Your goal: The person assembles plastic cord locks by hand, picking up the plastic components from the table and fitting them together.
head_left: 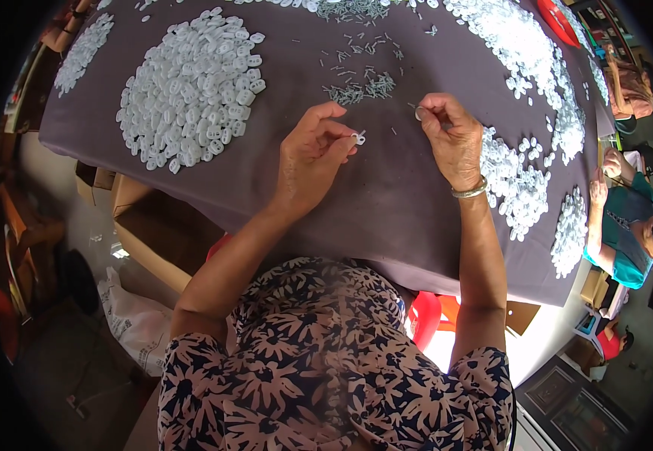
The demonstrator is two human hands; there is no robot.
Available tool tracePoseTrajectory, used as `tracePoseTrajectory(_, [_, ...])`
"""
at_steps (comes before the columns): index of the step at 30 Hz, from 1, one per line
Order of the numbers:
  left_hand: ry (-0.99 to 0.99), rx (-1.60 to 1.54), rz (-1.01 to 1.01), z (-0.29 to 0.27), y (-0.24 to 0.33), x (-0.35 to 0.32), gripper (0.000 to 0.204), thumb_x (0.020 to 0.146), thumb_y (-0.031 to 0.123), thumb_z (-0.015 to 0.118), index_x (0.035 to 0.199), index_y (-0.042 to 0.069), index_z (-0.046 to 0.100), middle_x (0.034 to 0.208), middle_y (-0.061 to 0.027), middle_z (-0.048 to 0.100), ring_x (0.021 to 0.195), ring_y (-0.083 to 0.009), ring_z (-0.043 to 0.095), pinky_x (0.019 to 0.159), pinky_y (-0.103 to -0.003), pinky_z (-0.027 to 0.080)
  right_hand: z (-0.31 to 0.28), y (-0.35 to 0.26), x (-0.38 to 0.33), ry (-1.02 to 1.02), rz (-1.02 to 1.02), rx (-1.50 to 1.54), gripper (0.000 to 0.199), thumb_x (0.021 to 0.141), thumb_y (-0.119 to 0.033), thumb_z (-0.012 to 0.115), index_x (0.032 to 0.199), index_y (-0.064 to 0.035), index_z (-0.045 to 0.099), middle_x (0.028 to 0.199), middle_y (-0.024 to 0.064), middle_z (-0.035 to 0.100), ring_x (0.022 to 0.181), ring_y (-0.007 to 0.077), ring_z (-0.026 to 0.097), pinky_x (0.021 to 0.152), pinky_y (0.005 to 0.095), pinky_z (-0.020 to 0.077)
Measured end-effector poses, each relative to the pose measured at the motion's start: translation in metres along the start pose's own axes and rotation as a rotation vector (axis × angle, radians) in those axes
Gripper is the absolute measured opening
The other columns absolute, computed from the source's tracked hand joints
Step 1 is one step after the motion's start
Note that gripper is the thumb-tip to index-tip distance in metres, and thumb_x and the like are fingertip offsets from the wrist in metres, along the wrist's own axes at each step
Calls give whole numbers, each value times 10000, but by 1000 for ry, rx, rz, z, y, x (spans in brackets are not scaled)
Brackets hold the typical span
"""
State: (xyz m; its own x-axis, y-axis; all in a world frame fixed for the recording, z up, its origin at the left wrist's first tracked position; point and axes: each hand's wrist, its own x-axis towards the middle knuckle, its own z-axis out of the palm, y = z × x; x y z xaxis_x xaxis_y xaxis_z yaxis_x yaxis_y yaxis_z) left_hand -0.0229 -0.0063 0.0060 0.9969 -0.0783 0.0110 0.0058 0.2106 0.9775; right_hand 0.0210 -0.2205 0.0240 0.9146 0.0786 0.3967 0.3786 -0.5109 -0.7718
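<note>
My left hand [317,150] pinches a small white plastic cable clip [360,139] between thumb and fingers, over the middle of the table. A short grey bit, which looks like a nail, shows at the clip's upper edge. To the right, my right hand [450,139] is closed at thumb and forefinger on a thin grey nail [411,106]; its tip points left. The hands are apart. Just beyond them lies a loose heap of grey nails [360,89]. A large pile of white clips [191,90] is left of my left hand, and another pile of clips [518,184] lies beside my right wrist.
A dark cloth covers the table [266,188]. More white clips [507,37] spread along the far right, near a red tray [558,21]. An open cardboard box [154,233] stands below the left edge. Co-workers sit around, one in a teal top [627,225].
</note>
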Motion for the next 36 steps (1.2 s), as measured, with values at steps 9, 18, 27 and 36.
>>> tracePoseTrajectory(9, [-14,-14,-5,-2,-1,0,334,874,-25,597,1187,19,490,905,-67,646,769,-108,629,655,-213,503,-13,-1,-15,-24,-28,-281,145,774,42,669,811,-37,552,651,28,574,566,60,547,537,221,450])
tracePoseTrajectory(18, [-26,-29,12,-1,-1,0,324,872,-51,570,1181,5,490,900,-70,642,776,-96,617,674,-219,502,-28,-10,-20,-67,54,-296,164,786,62,649,922,-28,630,741,25,594,633,57,555,564,207,447])
tracePoseTrajectory(27, [-15,-30,3,-2,-2,0,321,866,-48,582,1170,0,492,888,-68,639,777,-95,616,692,-223,513,-4,2,-23,35,-170,-338,150,761,65,684,875,-16,632,784,55,634,657,130,616,611,251,490])
tracePoseTrajectory(36, [-17,-9,30,0,-1,1,323,866,-46,587,1169,1,485,860,-59,633,756,-82,612,673,-220,519,-4,-7,-19,-57,122,-38,108,812,54,654,887,-19,625,751,-27,578,649,35,520,581,201,429])
